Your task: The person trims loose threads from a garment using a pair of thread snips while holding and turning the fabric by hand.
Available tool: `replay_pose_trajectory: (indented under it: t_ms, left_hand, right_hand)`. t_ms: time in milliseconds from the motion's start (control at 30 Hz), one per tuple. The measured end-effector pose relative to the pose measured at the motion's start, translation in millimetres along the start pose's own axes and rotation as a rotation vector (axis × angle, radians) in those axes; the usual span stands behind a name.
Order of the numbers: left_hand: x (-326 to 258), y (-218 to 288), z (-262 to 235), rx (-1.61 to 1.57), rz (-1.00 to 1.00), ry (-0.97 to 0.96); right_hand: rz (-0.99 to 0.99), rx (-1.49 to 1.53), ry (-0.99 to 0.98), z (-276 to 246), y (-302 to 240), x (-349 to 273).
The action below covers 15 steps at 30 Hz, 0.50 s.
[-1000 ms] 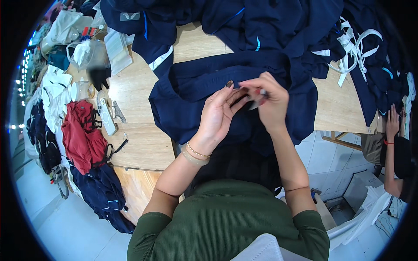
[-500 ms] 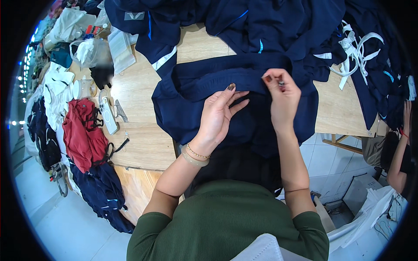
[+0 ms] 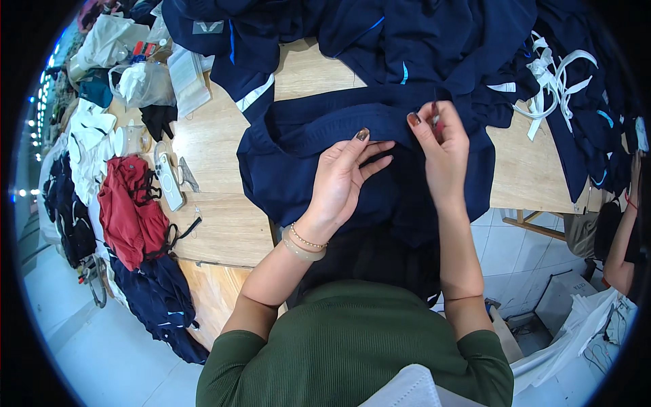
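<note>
Navy garment overhangs the table edge — left hand spread flat, right hand pinching its waistband.

Navy garment under my hands, plain, no pattern. Pale wood worktop. Red cloth w/ black straps off to my left. White straps on more navy pieces w/ light-blue trim. My sleeves: dark green. Nails dark brown.
</note>
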<state>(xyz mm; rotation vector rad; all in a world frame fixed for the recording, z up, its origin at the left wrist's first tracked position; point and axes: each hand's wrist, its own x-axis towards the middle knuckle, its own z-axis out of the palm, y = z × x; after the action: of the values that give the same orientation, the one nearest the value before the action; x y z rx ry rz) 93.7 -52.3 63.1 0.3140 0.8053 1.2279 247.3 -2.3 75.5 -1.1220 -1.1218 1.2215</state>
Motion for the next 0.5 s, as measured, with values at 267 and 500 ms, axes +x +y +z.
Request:
replay_pose_trajectory:
  t_ms: [267,500]
  left_hand:
    - [-1.8,3.2,2.6,-0.068,0.052,0.006]
    - [-3.8,2.9,2.1,-0.056,0.037,0.007]
  right_hand:
    - [-0.252,-0.442,-0.057,-39.3,-15.7,-5.4]
    - [-0.446,-0.626,-0.125,-32.7,-15.9,-6.7]
